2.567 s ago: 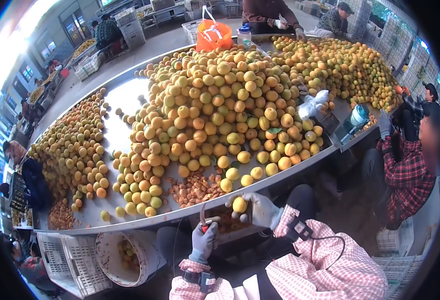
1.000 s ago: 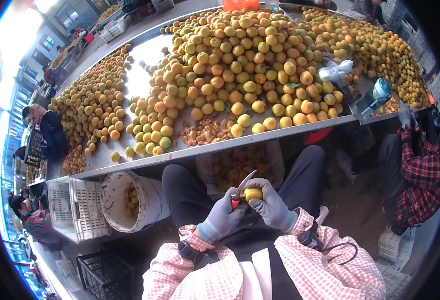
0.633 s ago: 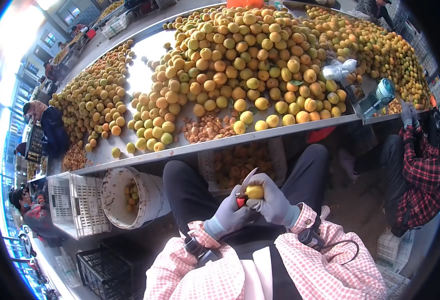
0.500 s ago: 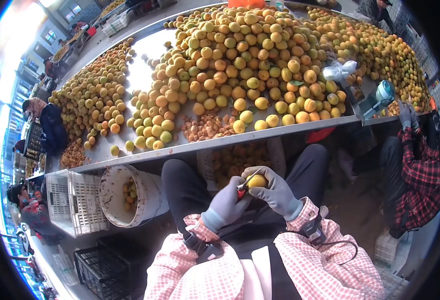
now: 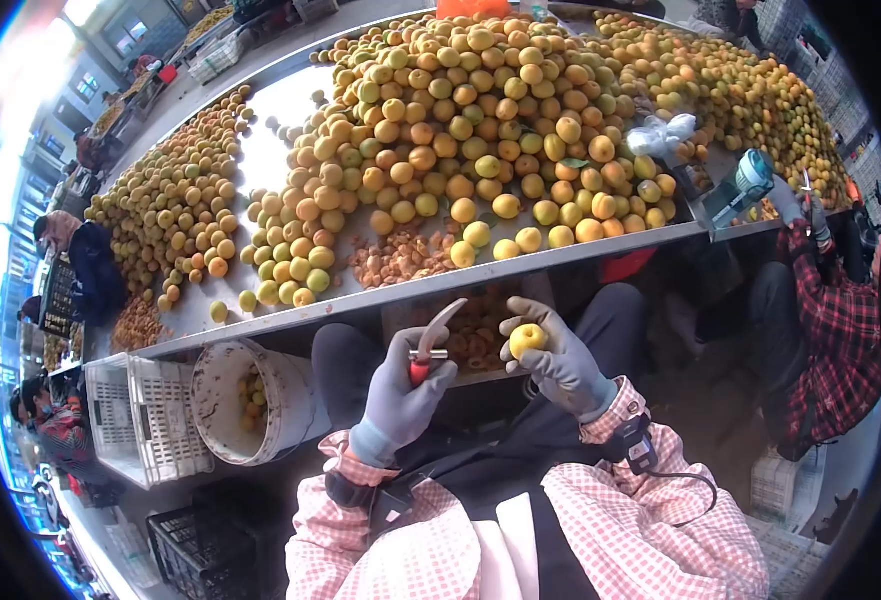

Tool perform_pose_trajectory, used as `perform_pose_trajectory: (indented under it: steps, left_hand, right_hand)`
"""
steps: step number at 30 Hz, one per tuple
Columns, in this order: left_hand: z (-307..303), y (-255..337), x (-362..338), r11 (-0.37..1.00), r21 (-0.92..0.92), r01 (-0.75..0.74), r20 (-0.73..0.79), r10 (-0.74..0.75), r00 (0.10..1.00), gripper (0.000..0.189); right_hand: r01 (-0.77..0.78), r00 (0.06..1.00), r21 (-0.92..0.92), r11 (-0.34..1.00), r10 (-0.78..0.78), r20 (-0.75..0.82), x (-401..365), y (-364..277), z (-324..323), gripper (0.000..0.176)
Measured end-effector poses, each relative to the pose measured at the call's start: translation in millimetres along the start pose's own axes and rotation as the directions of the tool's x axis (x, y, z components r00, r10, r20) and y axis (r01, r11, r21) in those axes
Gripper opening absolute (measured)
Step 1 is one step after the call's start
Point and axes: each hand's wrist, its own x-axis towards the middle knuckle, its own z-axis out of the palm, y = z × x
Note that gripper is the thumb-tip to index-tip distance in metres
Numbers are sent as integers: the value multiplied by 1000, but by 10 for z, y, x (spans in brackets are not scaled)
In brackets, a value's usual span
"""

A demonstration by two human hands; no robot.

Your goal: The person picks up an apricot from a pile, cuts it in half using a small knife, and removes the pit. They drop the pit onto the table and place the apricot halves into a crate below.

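My left hand (image 5: 400, 392), in a grey glove, is closed round the red handle of a curved knife (image 5: 442, 326), its blade pointing up and right. A yellow apricot (image 5: 527, 341) sits against the fingers of my gloved right hand (image 5: 568, 372), with a small dark spot on its face. The knife and the apricot are apart. Both hands are above my lap, in front of a crate of cut fruit pieces (image 5: 475, 335) that is partly hidden under the table edge.
A metal table (image 5: 360, 303) bears heaped apricots (image 5: 460, 110) and a pile of brownish pits or scraps (image 5: 400, 262). Left of my knee stand a white bucket (image 5: 215, 400) and white crates (image 5: 165, 420). A co-worker in a checked shirt (image 5: 845, 350) sits at right, near a teal-lidded bottle (image 5: 753, 175).
My hands have moved apart. The knife has come away from the apricot, its blade now raised, and the right fingers have spread more around the fruit.
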Motion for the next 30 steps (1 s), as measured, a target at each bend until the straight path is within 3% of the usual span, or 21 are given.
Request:
perform_pose_trajectory:
  steps: [1, 2, 3, 4, 6, 7, 9, 12, 15, 22, 24, 30]
  left_hand:
    - [21, 36, -32, 999, 17, 48, 25, -48, 999, 26]
    - [54, 100, -77, 995, 36, 95, 47, -97, 994, 26]
    - [97, 156, -98, 993, 118, 11, 70, -20, 997, 25]
    - [123, 136, -134, 991, 87, 103, 111, -112, 988, 29]
    - [149, 31, -187, 955, 233, -183, 151, 150, 977, 32]
    - [162, 15, -204, 955, 232, -184, 152, 151, 977, 32]
    - [179, 24, -234, 848, 420, -323, 188, 267, 945, 35]
    - [152, -48, -290, 796, 463, -389, 237, 312, 920, 40]
    - [164, -79, -339, 754, 535, -381, 296, 255, 920, 43]
    - [165, -40, -443, 772, 504, -387, 277, 281, 919, 45]
    - [159, -42, -475, 780, 550, -298, 274, 169, 947, 42]
    - [210, -57, -526, 725, 595, -347, 251, 243, 937, 38]
  right_hand:
    - [-4, 993, 30, 1000, 1, 114, -14, -24, 12, 50]
    - [-3, 993, 28, 1000, 0, 115, -28, -23, 36, 50]
    - [32, 988, 58, 998, -41, 149, -44, -2, 71, 52]
    - [66, 980, 90, 994, -81, 181, -58, 17, 109, 54]
    - [116, 972, 91, 989, -131, 194, -112, -4, 248, 53]
    - [164, 961, 93, 982, -180, 208, -138, -11, 288, 51]
    - [175, 950, 92, 980, -192, 246, -184, 18, 298, 50]
    - [178, 933, 110, 978, -203, 296, -250, 68, 356, 50]
    - [182, 921, 109, 977, -208, 329, -270, 70, 386, 50]
    - [193, 914, 66, 979, -204, 351, -299, 81, 426, 42]
    - [191, 915, 83, 978, -208, 345, -323, 66, 481, 41]
    - [233, 910, 39, 972, -231, 344, -355, 114, 482, 40]
